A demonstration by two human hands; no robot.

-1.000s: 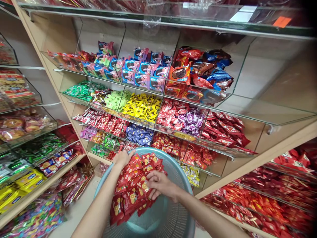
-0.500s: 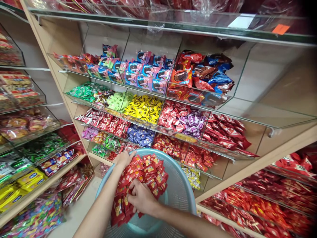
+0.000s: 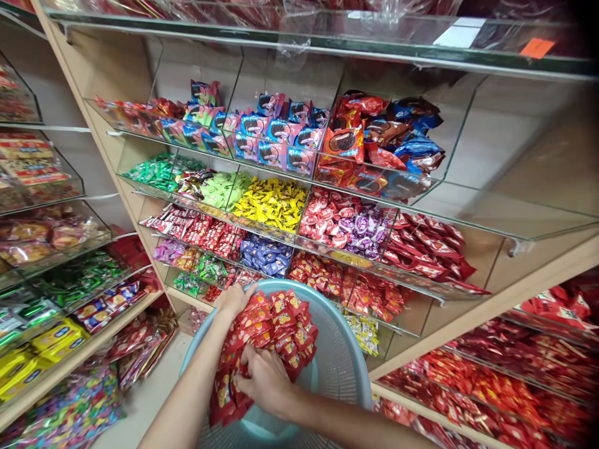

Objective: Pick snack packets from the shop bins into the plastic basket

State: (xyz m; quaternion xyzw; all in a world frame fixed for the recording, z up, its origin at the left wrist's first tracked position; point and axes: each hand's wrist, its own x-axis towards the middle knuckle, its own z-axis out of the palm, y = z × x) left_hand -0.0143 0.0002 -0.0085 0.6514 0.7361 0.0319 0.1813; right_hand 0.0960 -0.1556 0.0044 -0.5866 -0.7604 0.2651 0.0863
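Note:
A light-blue mesh plastic basket (image 3: 344, 349) stands below the shelves, with a heap of red candy packets (image 3: 292, 327) printed with orange rounds inside it, piled toward its left side. My left hand (image 3: 233, 300) is closed over the basket's far left rim, beside the heap. Down among the packets is my right hand (image 3: 267, 379), its thumb and forefinger bent round some of them. The tips of its other fingers are hidden. Bare basket wall and bottom show to the right of the heap.
Glass-fronted shelves (image 3: 262, 224) of wrapped sweets rise just beyond the basket. Yellow sweets (image 3: 271, 202) and packaged cookies (image 3: 271, 137) fill some compartments. More shelving with packs (image 3: 51, 349) runs along the left. Red packets (image 3: 505, 374) lie at the lower right.
My right hand has shifted slightly down and left on the packets, and its curled forefinger and thumb have spread wider. My left hand stays on the rim.

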